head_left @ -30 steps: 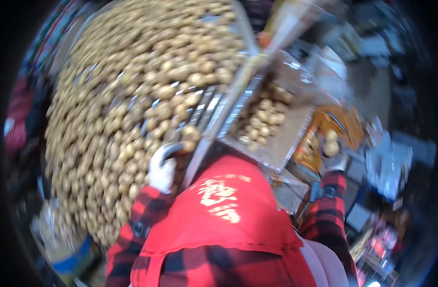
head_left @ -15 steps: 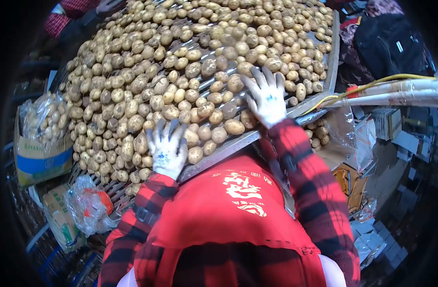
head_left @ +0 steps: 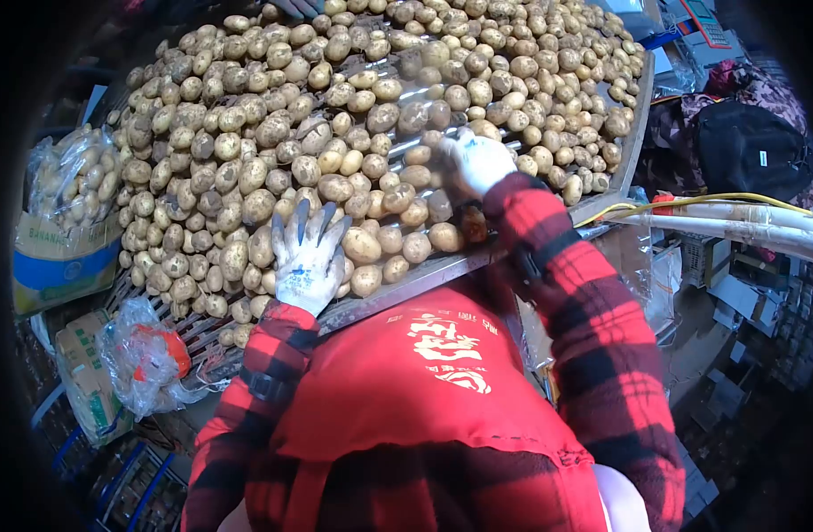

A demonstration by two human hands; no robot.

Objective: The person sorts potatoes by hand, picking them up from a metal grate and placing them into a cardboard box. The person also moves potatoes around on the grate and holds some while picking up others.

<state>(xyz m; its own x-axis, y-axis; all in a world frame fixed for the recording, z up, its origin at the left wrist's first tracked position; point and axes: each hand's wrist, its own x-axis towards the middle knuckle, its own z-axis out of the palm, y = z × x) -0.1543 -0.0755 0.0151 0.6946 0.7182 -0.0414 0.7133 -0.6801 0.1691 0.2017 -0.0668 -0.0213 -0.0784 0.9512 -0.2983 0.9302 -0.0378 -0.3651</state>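
Note:
A broad layer of dirt-flecked potatoes (head_left: 247, 129) covers a slatted metal table (head_left: 406, 282). My left hand (head_left: 307, 259), in a white glove with grey fingertips, lies open on the potatoes near the front edge, fingers spread. Further right, my right hand (head_left: 479, 161) is over the potatoes beside a gap where metal bars show. Its fingers bend down and are blurred, so what they touch is hidden. A dark brownish potato (head_left: 474, 223) lies just below that wrist, by the table's rim.
Another person's gloved hand (head_left: 298, 7) is at the far edge. At left stand a box with bagged potatoes (head_left: 69, 244) and a clear plastic bag with red inside (head_left: 145, 355). White pipes (head_left: 752, 226) with a yellow cable, and a black backpack (head_left: 757, 151), are at right.
My right hand has gone from spread fingers to bent ones and shifted slightly left. My left hand stays open in nearly the same spot. The camera view has shifted a little.

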